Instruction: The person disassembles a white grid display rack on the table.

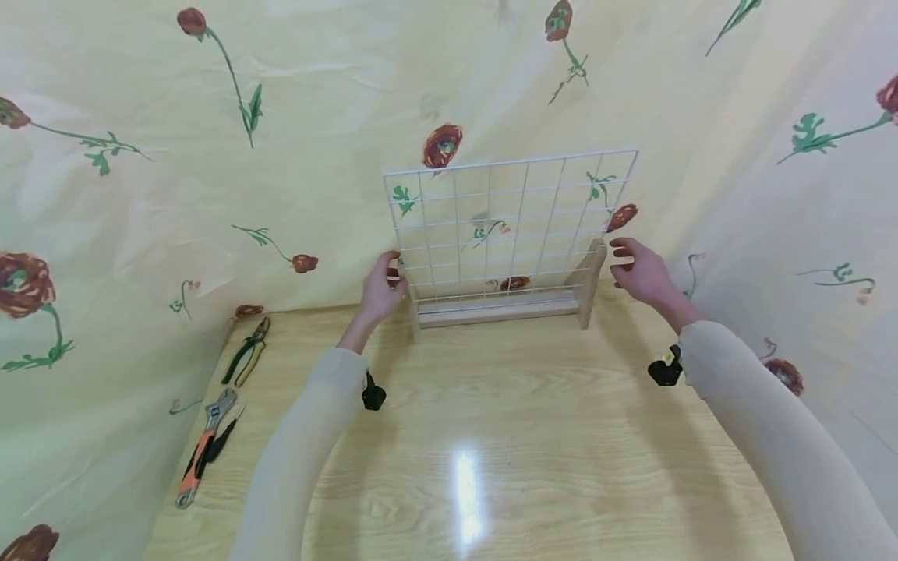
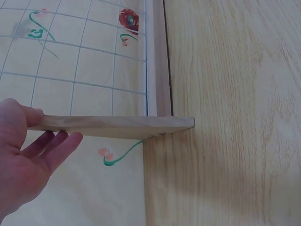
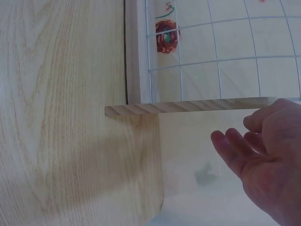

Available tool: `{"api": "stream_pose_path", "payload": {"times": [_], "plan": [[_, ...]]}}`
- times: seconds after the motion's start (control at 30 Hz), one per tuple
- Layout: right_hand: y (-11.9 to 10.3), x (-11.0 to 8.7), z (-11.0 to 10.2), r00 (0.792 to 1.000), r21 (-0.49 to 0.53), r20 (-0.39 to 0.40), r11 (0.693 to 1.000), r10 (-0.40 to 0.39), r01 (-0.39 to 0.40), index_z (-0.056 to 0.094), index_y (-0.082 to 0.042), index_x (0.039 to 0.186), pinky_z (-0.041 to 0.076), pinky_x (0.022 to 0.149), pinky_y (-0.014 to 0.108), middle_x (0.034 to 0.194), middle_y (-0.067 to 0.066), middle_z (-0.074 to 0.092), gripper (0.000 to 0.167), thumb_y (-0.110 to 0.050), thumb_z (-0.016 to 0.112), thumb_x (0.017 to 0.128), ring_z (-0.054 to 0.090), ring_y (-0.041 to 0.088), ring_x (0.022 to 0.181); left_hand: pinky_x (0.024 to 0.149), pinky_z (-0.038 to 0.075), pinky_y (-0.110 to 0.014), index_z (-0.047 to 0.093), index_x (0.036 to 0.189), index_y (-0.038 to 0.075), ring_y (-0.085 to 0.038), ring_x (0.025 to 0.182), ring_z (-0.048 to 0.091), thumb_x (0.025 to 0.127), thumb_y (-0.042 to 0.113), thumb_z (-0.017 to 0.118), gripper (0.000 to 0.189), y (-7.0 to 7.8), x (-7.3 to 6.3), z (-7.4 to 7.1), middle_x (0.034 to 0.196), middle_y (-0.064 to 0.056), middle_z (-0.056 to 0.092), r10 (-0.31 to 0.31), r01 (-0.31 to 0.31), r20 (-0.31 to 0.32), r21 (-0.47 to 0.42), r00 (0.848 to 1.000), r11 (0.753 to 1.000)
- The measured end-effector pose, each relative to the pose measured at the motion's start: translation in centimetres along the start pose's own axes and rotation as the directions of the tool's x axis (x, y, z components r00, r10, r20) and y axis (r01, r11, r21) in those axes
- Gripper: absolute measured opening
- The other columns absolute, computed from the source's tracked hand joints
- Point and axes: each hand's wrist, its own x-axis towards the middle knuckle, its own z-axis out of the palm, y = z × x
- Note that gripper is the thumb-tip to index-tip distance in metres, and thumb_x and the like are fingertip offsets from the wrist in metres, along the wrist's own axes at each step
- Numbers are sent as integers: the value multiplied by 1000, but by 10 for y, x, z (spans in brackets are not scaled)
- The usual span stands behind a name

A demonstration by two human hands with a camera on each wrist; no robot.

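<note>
A white wire grid point(image 1: 510, 163) stands upright in a wooden frame against the flowered sheet. Its frame has a wooden bar point(image 1: 498, 312) along the bottom and a wooden side panel at each end. My left hand point(image 1: 381, 292) holds the upper end of the left side panel point(image 2: 117, 122), thumb on one side and fingers on the other. Just outside the right side panel point(image 3: 188, 106) is my right hand point(image 3: 270, 155), its fingers loosely bent and holding nothing. In the head view a small gap shows between that hand and the right panel point(image 1: 591, 288).
On the left of the wood-grain table point(image 1: 547, 436) lie pliers point(image 1: 250, 365), an adjustable wrench point(image 1: 203, 448) with orange grips, and a black-handled screwdriver point(image 1: 221, 442). Flowered sheeting point(image 1: 337, 202) rises behind the table and along both sides.
</note>
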Motion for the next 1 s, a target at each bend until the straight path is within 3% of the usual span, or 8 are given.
{"api": "stream_pose_path", "payload": {"times": [0.17, 0.43, 0.67, 0.8, 0.9, 1.0], "plan": [[-3, 6, 2, 1000, 31, 4, 999, -16, 16, 32, 12, 146, 60, 66, 25, 135, 42, 42, 52, 6, 49, 97, 53, 58, 113, 87, 58, -42, 40, 146, 3, -41, 108, 62, 93, -8, 57, 57, -1, 1, 1, 121, -27, 57, -9, 8, 18, 31, 1000, 999], [-7, 11, 12, 1000, 71, -10, 997, 7, -6, 33, 9, 146, 62, 67, 30, 135, 41, 43, 52, 9, 47, 96, 54, 57, 113, 88, 57, -44, 42, 144, 1, -42, 105, 63, 92, -10, 54, 55, 2, 0, -1, 118, -28, 58, -13, 13, 6, 60, 1000, 998], [-7, 16, 13, 999, 54, -30, 998, -17, 19, 32, 10, 146, 55, 58, 14, 136, 41, 43, 52, 11, 46, 96, 56, 57, 110, 87, 58, -44, 41, 144, 1, -42, 106, 64, 91, -12, 54, 56, 4, 1, -1, 120, -29, 58, -7, 6, 15, 57, 1000, 998], [-9, 17, 14, 1000, 56, -20, 998, -21, 22, 35, 10, 144, 59, 61, 21, 134, 43, 44, 51, 13, 43, 94, 56, 58, 108, 86, 58, -43, 41, 144, 2, -43, 107, 64, 92, -12, 53, 56, 3, 1, 0, 122, -29, 58, -8, 6, 21, 59, 1000, 998], [-9, 18, 14, 1000, 51, -14, 999, -14, 15, 36, 11, 143, 62, 67, 33, 133, 43, 44, 50, 14, 42, 94, 56, 58, 107, 86, 59, -43, 41, 145, 2, -43, 107, 64, 92, -13, 52, 56, 1, 2, 1, 122, -30, 58, -4, 3, 30, 46, 1000, 999], [-8, 19, 14, 1000, 35, -13, 999, -18, 18, 37, 12, 142, 62, 69, 33, 133, 43, 44, 49, 14, 42, 94, 57, 57, 108, 85, 59, -43, 41, 144, 1, -42, 105, 64, 92, -13, 52, 55, 0, 2, 1, 120, -29, 59, -8, 7, 25, 37, 1000, 999]]}}
